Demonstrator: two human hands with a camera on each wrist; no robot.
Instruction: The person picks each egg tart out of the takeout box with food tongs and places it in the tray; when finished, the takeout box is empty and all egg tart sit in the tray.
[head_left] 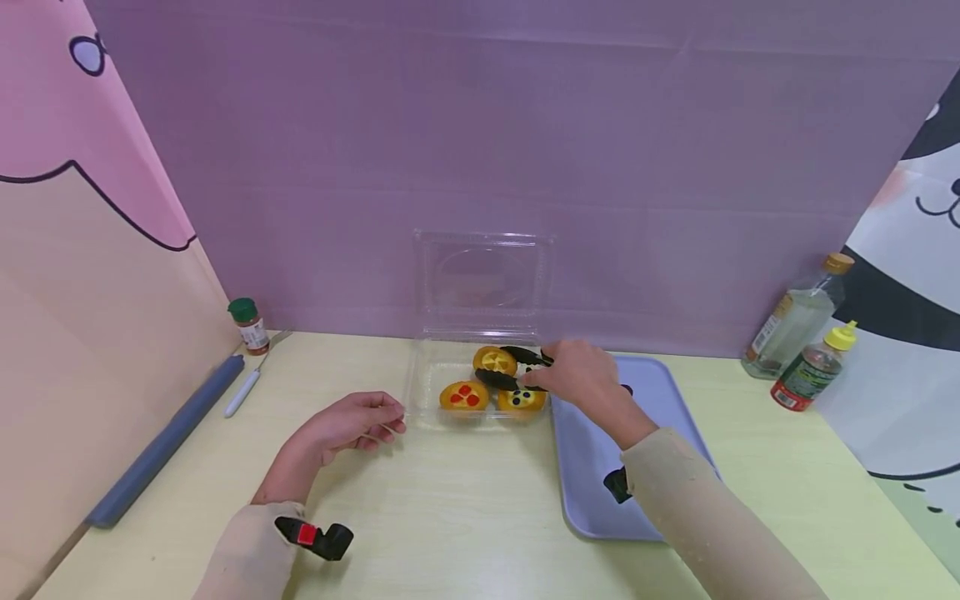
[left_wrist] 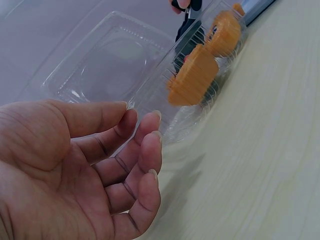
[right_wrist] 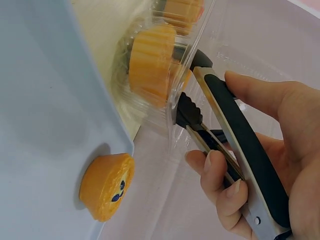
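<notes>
Tarts: three sit in the clear box point(head_left: 427, 392), one more on the tray point(head_left: 600, 467).

Far left: spice jar point(head_left: 248, 326), white-handled knife point(head_left: 247, 385) and blue-grey bar point(head_left: 161, 442), all well apart from the fingers.

Left hand point(head_left: 341, 427) rests on the desk point(head_left: 450, 517), fingers point(left_wrist: 145, 150) loosely curled, gripping nothing. Their tips are just beside the box's near left corner; contact can't be told. Likely there to steady the box.

Box lid is propped open behind the tarts, so access is from above. Red-dot tart point(head_left: 464, 395) lies nearest the left fingers. Yellow-top tart point(head_left: 495, 360) is at the back, between the tong arms. Dark-dot tart point(head_left: 522, 400) lies just in front of the tongs.

Tarts look alike: orange, ribbed sides, glossy tops with small dots. Probably toy food.

Right hand point(head_left: 581, 377) grips the black tongs point(head_left: 517, 368), thumb on the upper arm, fingers point(right_wrist: 220, 175) curled under the lower. Tong arms part-open around the yellow-top tart; squeeze not visible.

The tray lies under the right wrist. Its tart point(right_wrist: 106, 186) sits close to the edge, tilted in the wrist view.

Far right: two bottles point(head_left: 806, 346), well apart.
</notes>
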